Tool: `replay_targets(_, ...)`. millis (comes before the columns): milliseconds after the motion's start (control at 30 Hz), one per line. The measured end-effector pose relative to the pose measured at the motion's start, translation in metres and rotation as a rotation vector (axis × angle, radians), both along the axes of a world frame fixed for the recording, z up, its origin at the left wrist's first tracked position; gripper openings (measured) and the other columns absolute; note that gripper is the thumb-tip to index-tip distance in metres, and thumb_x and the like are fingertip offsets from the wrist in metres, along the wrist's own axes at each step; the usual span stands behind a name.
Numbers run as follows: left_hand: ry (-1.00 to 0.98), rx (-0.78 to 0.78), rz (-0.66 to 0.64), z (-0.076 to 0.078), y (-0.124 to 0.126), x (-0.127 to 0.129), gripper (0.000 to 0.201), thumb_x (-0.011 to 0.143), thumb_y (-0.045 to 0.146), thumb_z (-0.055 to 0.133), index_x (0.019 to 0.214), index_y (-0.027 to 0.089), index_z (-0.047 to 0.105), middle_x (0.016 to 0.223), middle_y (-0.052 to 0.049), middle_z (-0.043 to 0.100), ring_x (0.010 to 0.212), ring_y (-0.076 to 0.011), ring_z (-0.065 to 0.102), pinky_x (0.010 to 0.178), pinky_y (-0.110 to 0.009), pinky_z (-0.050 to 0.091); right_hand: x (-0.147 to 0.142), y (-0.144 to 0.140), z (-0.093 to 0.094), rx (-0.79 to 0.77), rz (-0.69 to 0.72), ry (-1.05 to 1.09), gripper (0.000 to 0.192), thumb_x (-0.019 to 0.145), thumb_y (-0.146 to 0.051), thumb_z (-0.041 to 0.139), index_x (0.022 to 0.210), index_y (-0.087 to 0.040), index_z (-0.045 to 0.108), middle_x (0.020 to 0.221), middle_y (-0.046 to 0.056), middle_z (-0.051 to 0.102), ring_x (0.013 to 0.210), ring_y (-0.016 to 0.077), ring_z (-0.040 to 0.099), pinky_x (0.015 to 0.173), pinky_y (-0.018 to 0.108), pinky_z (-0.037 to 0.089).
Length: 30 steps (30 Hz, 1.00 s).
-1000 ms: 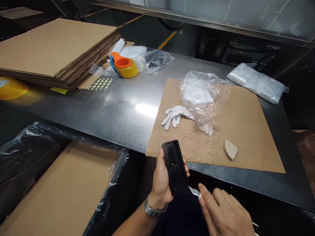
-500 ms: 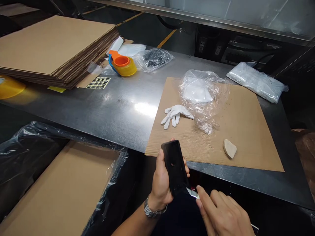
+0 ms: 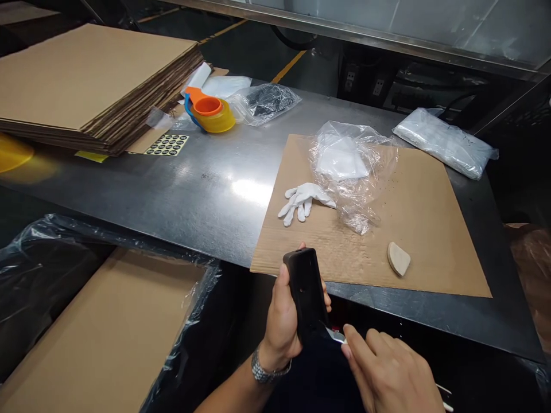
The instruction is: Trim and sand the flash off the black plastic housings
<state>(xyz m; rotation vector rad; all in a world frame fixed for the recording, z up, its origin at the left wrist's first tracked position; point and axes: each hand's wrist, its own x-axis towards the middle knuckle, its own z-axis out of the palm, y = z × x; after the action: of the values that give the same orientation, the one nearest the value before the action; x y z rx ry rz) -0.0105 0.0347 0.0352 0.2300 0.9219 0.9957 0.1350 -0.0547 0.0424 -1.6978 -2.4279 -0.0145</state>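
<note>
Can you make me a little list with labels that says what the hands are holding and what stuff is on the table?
left hand: grips a black part upright
right hand: pinches a small blade against the part's lower edge
table: shiny metal
on cardboard sheet: white glove, clear plastic bag, tan wedge
far left: cardboard stack, tape dispenser

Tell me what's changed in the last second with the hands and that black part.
Little. The left hand keeps gripping the black part, now turned slightly. The right hand keeps its small blade at the part's lower edge. Glove and cardboard sheet lie unmoved.
</note>
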Motion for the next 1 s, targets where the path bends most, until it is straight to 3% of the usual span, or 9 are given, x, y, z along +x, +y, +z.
replay_targets(167, 0.003, -0.145, -0.069, -0.003, 0.007, -0.001, 0.054, 0.086, 0.055, 0.034, 0.122, 0.018, 0.049, 0.064, -0.003, 0.058, 0.051, -0.0136, 0.056, 0.048, -0.026, 0.05, -0.001, 0.005, 0.003, 0.083, 0.017, 0.056, 0.029, 0.094, -0.021, 0.032, 0.098, -0.015, 0.06, 0.053, -0.002, 0.051, 0.045, 0.0094, 0.044, 0.05, 0.026, 0.024)
replay_targets(333, -0.007, -0.224, -0.134, -0.004, 0.008, -0.002, 0.054, 0.084, 0.057, 0.035, 0.102, 0.011, 0.058, 0.065, -0.004, 0.058, 0.049, -0.0139, 0.056, 0.046, -0.026, 0.051, 0.0, 0.012, 0.009, 0.024, -0.014, 0.157, 0.033, 0.095, -0.02, 0.03, 0.071, -0.019, 0.053, 0.043, -0.006, 0.045, 0.035, 0.0091, 0.039, 0.045, 0.025, 0.022)
replay_targets(500, -0.013, -0.19, -0.171, -0.004, 0.008, -0.002, 0.052, 0.084, 0.057, 0.035, 0.111, 0.016, 0.054, 0.064, -0.002, 0.058, 0.049, -0.0135, 0.056, 0.047, -0.026, 0.051, 0.0, 0.014, 0.007, -0.006, -0.004, 0.098, 0.037, 0.096, -0.022, 0.027, 0.064, -0.022, 0.044, 0.041, -0.007, 0.044, 0.031, 0.0104, 0.04, 0.043, 0.026, 0.021)
replay_targets(700, 0.008, -0.195, -0.195, -0.003, 0.008, -0.002, 0.056, 0.084, 0.058, 0.035, 0.107, 0.012, 0.057, 0.063, -0.003, 0.058, 0.048, -0.013, 0.056, 0.046, -0.025, 0.05, -0.003, 0.014, 0.005, -0.019, 0.008, 0.044, 0.036, 0.096, -0.022, 0.025, 0.065, -0.022, 0.044, 0.04, -0.007, 0.045, 0.03, 0.0108, 0.041, 0.043, 0.026, 0.02)
replay_targets(833, 0.042, -0.141, -0.197, -0.002, 0.008, 0.0, 0.056, 0.084, 0.057, 0.035, 0.128, 0.022, 0.043, 0.062, -0.001, 0.059, 0.048, -0.0131, 0.056, 0.047, -0.026, 0.05, -0.002, 0.015, 0.006, -0.021, 0.01, 0.012, 0.037, 0.096, -0.022, 0.024, 0.066, -0.022, 0.045, 0.04, -0.007, 0.045, 0.03, 0.0111, 0.042, 0.043, 0.027, 0.019)
replay_targets(1000, 0.103, -0.065, -0.183, -0.001, 0.007, 0.003, 0.058, 0.085, 0.055, 0.035, 0.134, 0.025, 0.035, 0.063, -0.001, 0.059, 0.049, -0.0135, 0.057, 0.047, -0.026, 0.05, -0.002, 0.013, 0.003, -0.039, 0.012, 0.006, 0.038, 0.097, -0.023, 0.023, 0.066, -0.022, 0.045, 0.038, -0.007, 0.044, 0.029, 0.0105, 0.041, 0.043, 0.027, 0.018)
